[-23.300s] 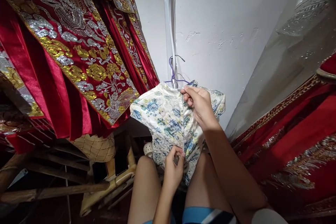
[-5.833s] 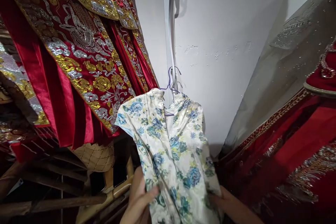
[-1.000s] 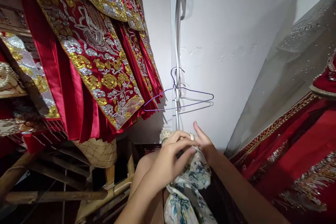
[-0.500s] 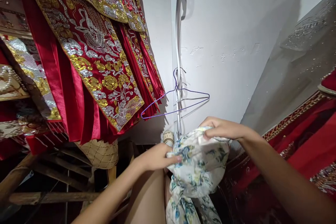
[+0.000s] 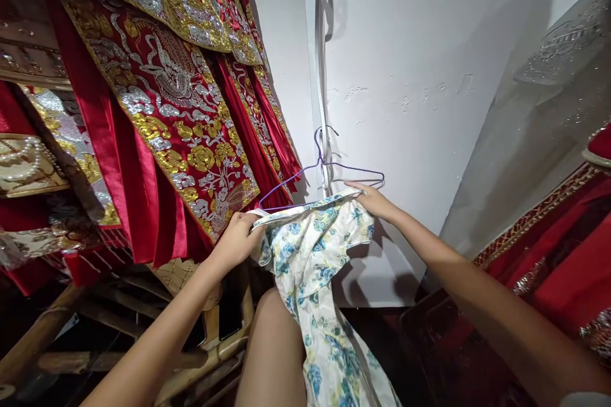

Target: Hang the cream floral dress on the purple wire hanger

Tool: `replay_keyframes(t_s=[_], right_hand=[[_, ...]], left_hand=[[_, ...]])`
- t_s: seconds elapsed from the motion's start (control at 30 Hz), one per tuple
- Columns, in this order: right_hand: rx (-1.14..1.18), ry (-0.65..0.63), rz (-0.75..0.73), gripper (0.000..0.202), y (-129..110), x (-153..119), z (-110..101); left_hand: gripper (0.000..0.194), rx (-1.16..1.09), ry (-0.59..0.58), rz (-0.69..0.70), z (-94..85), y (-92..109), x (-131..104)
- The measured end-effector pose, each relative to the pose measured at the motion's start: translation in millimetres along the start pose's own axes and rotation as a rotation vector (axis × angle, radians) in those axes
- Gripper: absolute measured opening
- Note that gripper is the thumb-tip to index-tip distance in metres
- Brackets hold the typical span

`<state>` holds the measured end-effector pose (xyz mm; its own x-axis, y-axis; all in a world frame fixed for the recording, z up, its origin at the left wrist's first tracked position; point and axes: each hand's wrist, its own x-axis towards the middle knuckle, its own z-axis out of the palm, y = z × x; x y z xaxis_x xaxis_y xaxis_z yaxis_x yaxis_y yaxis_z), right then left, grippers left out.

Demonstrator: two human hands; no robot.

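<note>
A white dress point(image 5: 305, 254) with a blue and yellow floral print is stretched out between my two hands, its top edge pulled nearly straight. My left hand point(image 5: 240, 235) grips the left end of that edge, close to the hanging red garment. At the other end my right hand point(image 5: 375, 201) pinches the cloth, just under the right corner of the hanger. The purple wire hanger point(image 5: 319, 165) hangs by its hook in front of the wall, right behind the dress top. Cloth covers part of its bottom bar. Below, the dress falls past my leg.
Red garments with gold and silver embroidery point(image 5: 191, 140) hang at the left. Wooden poles point(image 5: 86, 361) lie beneath them. A white vertical strip point(image 5: 319, 63) runs along the wall point(image 5: 405, 44). More red beaded cloth point(image 5: 534, 248) and sheer fabric point(image 5: 525, 108) are at the right.
The bunched dress has been raised and spread wide. My left hand has moved up and left, my right hand up and slightly left, bringing the top edge up to the hanger.
</note>
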<state>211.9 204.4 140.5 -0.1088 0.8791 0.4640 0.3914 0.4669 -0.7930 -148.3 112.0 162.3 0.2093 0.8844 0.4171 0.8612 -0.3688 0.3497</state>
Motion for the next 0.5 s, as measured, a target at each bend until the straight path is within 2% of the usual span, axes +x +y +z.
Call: replay_keyframes(t_s=[0.07, 0.17, 0.23, 0.33, 0.37, 0.43, 0.5], right_hand=[[-0.014, -0.017, -0.004, 0.026, 8.6, 0.5, 9.2], [-0.050, -0.006, -0.007, 0.021, 14.6, -5.9, 11.2], [-0.081, 0.027, 0.003, 0.021, 14.2, -12.7, 6.7], [-0.121, 0.059, 0.028, 0.020, 9.1, -23.2, -1.8], [-0.131, 0.061, 0.036, 0.020, 6.8, -26.4, -4.1], [-0.144, 0.057, 0.048, 0.021, 2.4, -32.2, -7.5], [-0.145, 0.054, 0.057, 0.024, -1.5, -37.5, -9.0]], left_hand=[[0.024, -0.026, 0.087, -0.009, 1.6, 2.3, 0.6], [0.020, -0.014, 0.169, -0.014, 2.9, 5.1, 5.3], [0.019, 0.008, 0.088, -0.057, 3.9, 5.2, 11.1], [0.020, 0.004, -0.177, -0.150, 8.1, 4.0, 19.3], [0.019, 0.001, -0.218, -0.169, 9.9, 4.0, 20.7], [0.014, 0.010, -0.181, -0.184, 12.9, 5.7, 21.7], [0.008, 0.003, -0.042, -0.155, 14.1, 10.4, 21.9]])
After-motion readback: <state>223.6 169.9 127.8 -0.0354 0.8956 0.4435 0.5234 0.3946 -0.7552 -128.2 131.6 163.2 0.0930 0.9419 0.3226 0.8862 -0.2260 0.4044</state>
